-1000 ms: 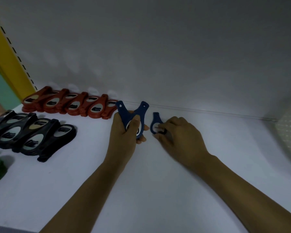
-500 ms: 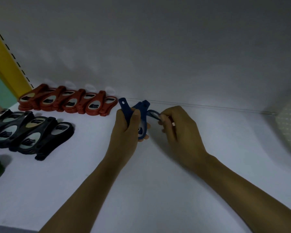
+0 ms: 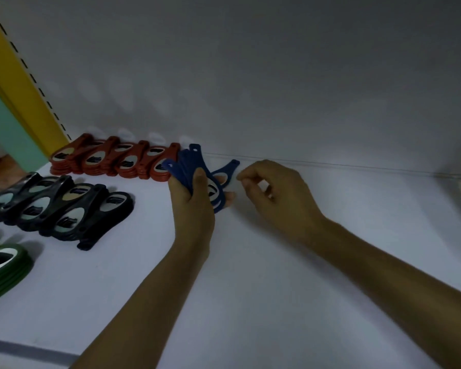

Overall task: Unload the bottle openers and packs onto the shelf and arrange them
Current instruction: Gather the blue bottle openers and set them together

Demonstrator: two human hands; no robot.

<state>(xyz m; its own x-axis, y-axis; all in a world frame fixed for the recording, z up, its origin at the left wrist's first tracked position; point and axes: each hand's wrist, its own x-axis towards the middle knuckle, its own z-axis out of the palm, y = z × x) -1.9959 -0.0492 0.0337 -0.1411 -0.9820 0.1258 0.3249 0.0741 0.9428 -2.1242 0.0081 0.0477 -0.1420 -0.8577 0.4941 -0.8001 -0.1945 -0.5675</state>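
Now that the lone blue plastic opener has left the shelf and joined the fan of blue plastic bottle openers (image 3: 184,166) gripped in the left hand (image 3: 194,209), just right of the red row, the right hand (image 3: 274,198) has drawn back, fingers curled on nothing visible. The blues look gathered, ready for laying out. Four blue handles show. On the white shelf (image 3: 277,288) lie roughly five red opener stacks (image 3: 117,161), five black openers (image 3: 64,209) and one green stack (image 3: 3,265).

Blue bottle openers (image 3: 186,166) fanned in the left hand (image 3: 194,209); red openers (image 3: 112,159), black openers (image 3: 64,209), green openers (image 3: 3,265) lie overlapped leftward.
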